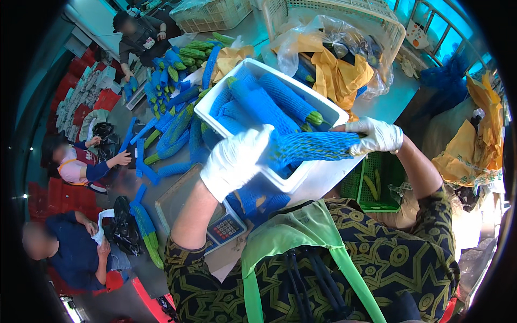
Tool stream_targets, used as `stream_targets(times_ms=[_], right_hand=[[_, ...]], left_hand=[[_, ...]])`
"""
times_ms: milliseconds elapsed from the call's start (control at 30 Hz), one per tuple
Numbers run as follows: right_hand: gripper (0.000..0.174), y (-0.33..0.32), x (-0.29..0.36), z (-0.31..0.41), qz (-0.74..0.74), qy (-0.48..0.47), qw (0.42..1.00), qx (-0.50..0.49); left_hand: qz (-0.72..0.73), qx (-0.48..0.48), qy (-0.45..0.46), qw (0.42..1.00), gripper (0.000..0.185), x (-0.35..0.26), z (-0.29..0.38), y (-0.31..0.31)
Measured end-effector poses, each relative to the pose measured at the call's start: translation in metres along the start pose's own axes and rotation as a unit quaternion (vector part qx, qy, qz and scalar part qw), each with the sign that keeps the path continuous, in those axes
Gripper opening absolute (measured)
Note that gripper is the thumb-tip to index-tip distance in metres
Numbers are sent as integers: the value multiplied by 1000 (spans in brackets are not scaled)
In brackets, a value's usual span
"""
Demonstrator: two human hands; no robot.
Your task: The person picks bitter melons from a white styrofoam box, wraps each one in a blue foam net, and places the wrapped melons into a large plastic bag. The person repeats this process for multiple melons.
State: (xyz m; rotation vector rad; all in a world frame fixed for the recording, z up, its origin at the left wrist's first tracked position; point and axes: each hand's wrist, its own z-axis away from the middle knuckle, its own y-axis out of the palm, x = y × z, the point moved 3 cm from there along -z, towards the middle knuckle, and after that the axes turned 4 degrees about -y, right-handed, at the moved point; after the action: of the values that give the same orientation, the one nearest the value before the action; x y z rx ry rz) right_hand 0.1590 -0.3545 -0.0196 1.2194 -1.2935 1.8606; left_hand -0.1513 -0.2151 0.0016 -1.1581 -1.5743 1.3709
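My right hand (377,135), in a white glove, grips the right end of a long green gourd in a blue foam net sleeve (319,149). At the sleeve's left end is my left hand (238,161), also white-gloved and closed on the netting; its fingertips are blurred. The gourd lies across the near side of a white foam box (288,187). Inside the box are several other blue-netted gourds (286,93), one with its green tip showing. A digital scale (226,230) stands beneath my left forearm, partly hidden by it.
More netted gourds (173,133) lie piled left of the box. Brown paper and clear plastic wrap (343,76) sit by a cream crate (335,8) at the back. A green crate (363,181) is below right. Three people (141,36) work along the left side.
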Motion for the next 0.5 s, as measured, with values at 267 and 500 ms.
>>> stream_targets(times_ms=[267,500], right_hand=[[15,5,41,-110,356,-329,852,-196],[31,-120,-25,-145,383,-112,733,-551]], left_hand=[[357,-53,-221,906,106,24,110,16],[629,-176,-397,645,69,45,200,67]])
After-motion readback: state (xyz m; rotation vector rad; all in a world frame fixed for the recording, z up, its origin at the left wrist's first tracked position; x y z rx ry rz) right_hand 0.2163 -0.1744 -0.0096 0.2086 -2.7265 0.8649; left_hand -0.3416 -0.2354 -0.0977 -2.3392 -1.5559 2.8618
